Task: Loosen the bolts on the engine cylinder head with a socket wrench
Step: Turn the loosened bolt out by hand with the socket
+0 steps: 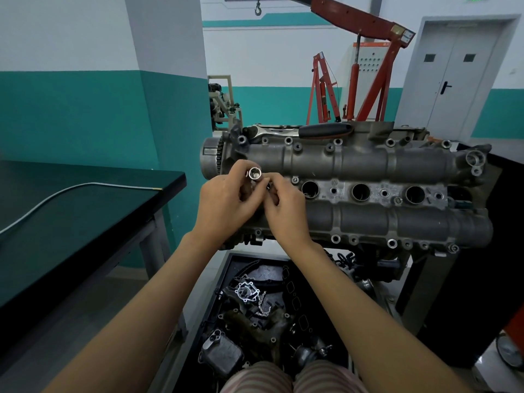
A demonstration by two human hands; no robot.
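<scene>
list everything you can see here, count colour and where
cylinder head: one, grey metal, on a stand at centre right
ratchet wrench: one, chrome with black handle, lying on the far edge of the cylinder head
socket: one, silver, held in the left hand, open end up
tray of engine parts: one, black, on the floor under the engine
table: one, black top, on the left
cable: one, grey, lying across the table
engine hoist: one, red, against the back wall
door: one double, grey, at back right
left hand: grips the socket
right hand: fingers pinch at something small by the socket, unclear what
</scene>
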